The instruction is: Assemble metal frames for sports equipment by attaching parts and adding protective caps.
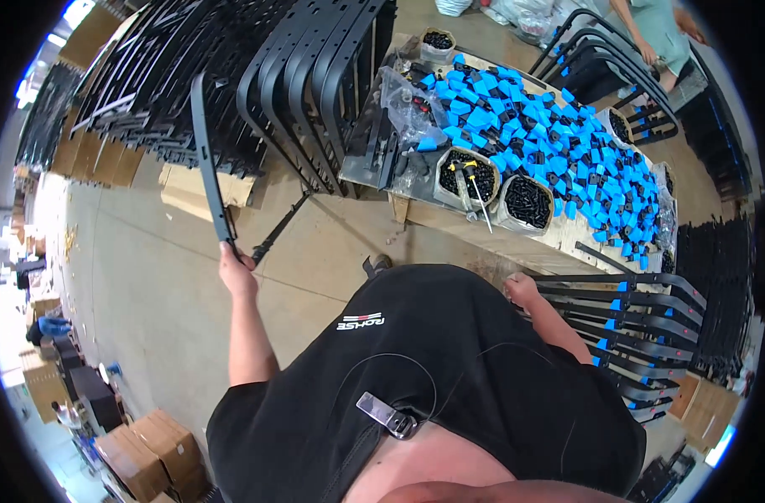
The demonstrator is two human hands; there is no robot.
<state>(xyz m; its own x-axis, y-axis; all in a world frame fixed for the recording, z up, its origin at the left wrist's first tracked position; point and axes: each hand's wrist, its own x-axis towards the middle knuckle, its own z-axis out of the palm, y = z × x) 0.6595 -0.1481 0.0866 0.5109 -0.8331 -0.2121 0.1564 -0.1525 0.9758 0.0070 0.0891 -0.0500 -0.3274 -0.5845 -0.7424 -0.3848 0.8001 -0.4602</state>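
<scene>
My left hand point(236, 270) is closed around the lower end of a long black metal bar point(208, 159) with a curved top, held up off the floor. A second, thinner black bar point(280, 230) slants away from the same hand; whether the two are one piece I cannot tell. My right hand point(523, 291) is curled at the near ends of several black bent frames point(634, 323) carrying blue pieces. What its fingers hold, if anything, is hidden.
A workbench point(559, 256) bears a heap of blue-and-black parts point(525, 126), bags of small black pieces point(527, 204) and a yellow-handled screwdriver point(476, 189). Black frames point(303, 80) stand left of it, beside a tall stack of bars point(164, 92). Another person point(663, 38) works across the bench. Cardboard boxes point(143, 453) sit lower left.
</scene>
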